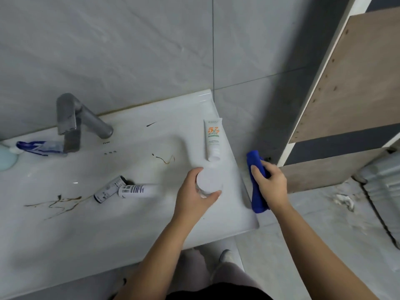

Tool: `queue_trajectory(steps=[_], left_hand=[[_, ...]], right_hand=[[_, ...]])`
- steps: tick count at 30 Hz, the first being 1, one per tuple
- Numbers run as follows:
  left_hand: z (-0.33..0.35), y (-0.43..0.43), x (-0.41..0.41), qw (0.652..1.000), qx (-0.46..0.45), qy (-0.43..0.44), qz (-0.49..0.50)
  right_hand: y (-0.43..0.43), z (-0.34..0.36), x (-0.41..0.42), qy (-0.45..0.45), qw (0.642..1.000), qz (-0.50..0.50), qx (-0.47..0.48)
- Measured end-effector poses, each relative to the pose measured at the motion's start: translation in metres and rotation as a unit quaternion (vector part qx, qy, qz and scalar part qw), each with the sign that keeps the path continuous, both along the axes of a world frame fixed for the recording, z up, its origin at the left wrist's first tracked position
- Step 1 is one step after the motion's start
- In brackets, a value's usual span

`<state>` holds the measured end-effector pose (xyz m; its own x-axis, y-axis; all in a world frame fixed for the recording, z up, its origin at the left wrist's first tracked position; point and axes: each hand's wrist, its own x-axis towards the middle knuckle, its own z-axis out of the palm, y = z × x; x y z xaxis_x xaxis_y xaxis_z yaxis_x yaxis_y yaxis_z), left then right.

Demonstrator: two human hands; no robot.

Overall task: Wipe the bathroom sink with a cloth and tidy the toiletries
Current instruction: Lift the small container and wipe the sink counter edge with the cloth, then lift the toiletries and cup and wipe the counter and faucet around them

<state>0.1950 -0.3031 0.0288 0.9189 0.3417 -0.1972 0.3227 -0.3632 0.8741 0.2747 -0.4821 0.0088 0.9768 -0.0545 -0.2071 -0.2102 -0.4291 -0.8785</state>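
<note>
My left hand [194, 191] grips a round white-lidded jar [209, 180] on the right ledge of the white sink [134, 217]. My right hand [269, 184] holds a rolled blue cloth [256, 200] just off the sink's right edge. A white tube with orange print [213, 139] lies on the ledge behind the jar. Two tubes, one dark [110, 189] and one white [138, 190], lie in the basin. A blue and white toothpaste tube [39, 147] lies left of the faucet [75, 122]. Brown stains [58, 202] streak the basin.
A pale blue round object [6, 156] sits at the far left edge. Grey tiled wall rises behind the sink. A wooden cabinet [355, 87] stands to the right. Tiled floor with debris [344, 200] lies below it.
</note>
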Motion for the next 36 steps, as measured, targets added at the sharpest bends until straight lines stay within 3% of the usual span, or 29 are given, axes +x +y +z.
queue_trajectory(steps=[4,9,12,15,17,23,27,31,36], left_hand=[[-0.021,-0.006,0.005,0.995,0.038,0.042,-0.079],[-0.033,0.001,0.001,0.986,0.081,0.03,-0.145],[-0.025,0.011,0.007,0.982,0.05,0.046,-0.179],[-0.019,0.025,0.033,0.996,-0.028,0.04,-0.076],[-0.021,0.032,0.068,0.998,-0.02,0.056,-0.009],[-0.03,0.016,0.157,0.978,0.152,0.135,-0.045],[-0.032,0.026,0.165,0.978,0.132,0.157,-0.047],[-0.029,0.077,0.134,0.992,-0.058,0.089,0.066],[-0.024,0.124,0.081,0.982,-0.099,0.035,0.155]], right_hand=[[0.002,-0.005,0.005,0.002,1.0,0.021,-0.006],[0.01,-0.014,0.008,0.017,1.0,-0.002,-0.015],[0.018,-0.016,0.011,0.018,0.999,-0.001,-0.029],[0.025,-0.015,0.018,0.009,0.999,0.001,-0.037],[0.03,-0.016,0.025,0.008,0.999,0.006,-0.041],[0.042,-0.028,0.05,-0.008,0.996,0.019,-0.082],[0.052,-0.038,0.067,-0.04,0.986,0.098,-0.125],[0.073,-0.041,0.09,-0.158,0.935,0.231,-0.22],[0.095,-0.042,0.121,-0.265,0.835,0.417,-0.241]])
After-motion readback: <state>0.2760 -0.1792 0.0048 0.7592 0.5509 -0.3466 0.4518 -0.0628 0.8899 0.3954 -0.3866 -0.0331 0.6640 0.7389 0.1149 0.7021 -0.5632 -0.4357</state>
